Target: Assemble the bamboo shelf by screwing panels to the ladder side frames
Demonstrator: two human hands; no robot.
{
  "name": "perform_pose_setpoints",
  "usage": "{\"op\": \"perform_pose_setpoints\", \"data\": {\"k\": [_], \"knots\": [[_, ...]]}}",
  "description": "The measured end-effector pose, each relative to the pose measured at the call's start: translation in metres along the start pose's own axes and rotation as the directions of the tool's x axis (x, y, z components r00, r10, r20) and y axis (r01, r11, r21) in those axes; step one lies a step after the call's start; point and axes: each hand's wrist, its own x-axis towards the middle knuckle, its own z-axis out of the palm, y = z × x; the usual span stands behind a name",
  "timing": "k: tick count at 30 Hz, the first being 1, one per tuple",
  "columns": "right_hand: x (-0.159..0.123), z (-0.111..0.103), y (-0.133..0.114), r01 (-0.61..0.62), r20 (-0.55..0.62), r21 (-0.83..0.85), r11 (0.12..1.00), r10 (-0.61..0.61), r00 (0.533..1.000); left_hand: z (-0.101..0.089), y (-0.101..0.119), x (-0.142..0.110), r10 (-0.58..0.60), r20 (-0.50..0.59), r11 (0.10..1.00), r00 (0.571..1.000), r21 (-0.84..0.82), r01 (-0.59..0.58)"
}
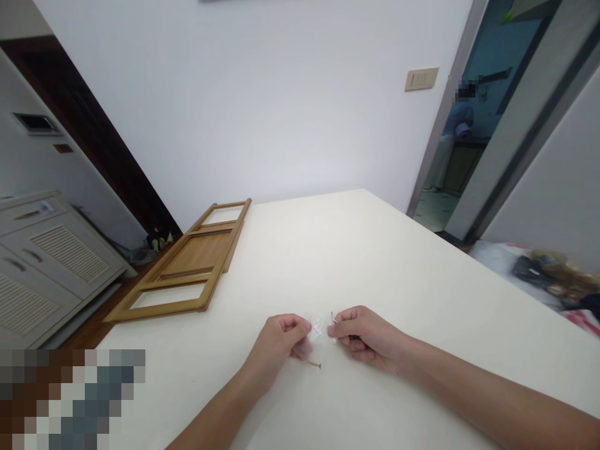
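A small clear plastic bag (319, 327) is stretched between my two hands, low over the white table. My left hand (285, 337) pinches its left side between thumb and fingertips. Just under those fingers a thin screw (315, 364) sticks out; whether the hand grips it or it lies on the table, I cannot tell. The fingers of my right hand (363, 331) are closed on the bag's other side. A thin bent metal piece (333, 317) pokes up past that hand's fingertips, and a dark piece (355, 337) shows between its fingers.
Flat on the table's (328, 250) left side lies a wooden frame (209, 294) with a middle panel and open sections. A white wall stands behind. Bagged items (539, 275) are on the right, a louvred cabinet (65, 250) on the left. A person (459, 119) is beyond the doorway.
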Motion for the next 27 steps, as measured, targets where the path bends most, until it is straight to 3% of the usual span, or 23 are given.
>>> {"op": "perform_pose_setpoints", "data": {"k": [4,9,20,24,27], "knots": [[0.0003,-0.0027,-0.0002,0.010,-0.003,-0.034,0.999,-0.010,1.000,-0.0003,-0.0024,0.0033,-0.027,-0.003,0.999,1.000,0.039,0.027],[0.0008,-0.0026,0.0030,0.005,-0.018,-0.232,0.973,-0.010,1.000,0.0008,-0.0029,0.0025,-0.033,0.072,0.980,0.997,0.198,0.018],[-0.0036,0.0006,0.0016,0.017,-0.098,-0.456,0.890,-0.069,0.993,-0.0003,-0.0067,0.0015,0.043,0.026,0.899,0.999,0.436,-0.050],[-0.0037,-0.0018,-0.0027,0.041,-0.233,-0.446,0.894,-0.161,0.959,0.0000,-0.0053,-0.0008,0.189,0.022,0.775,0.982,0.610,-0.163],[-0.0048,0.0012,-0.0037,0.126,-0.261,-0.290,0.949,-0.205,0.943,-0.0012,-0.0035,-0.0017,0.317,0.009,0.656,0.949,0.720,-0.226]]}}
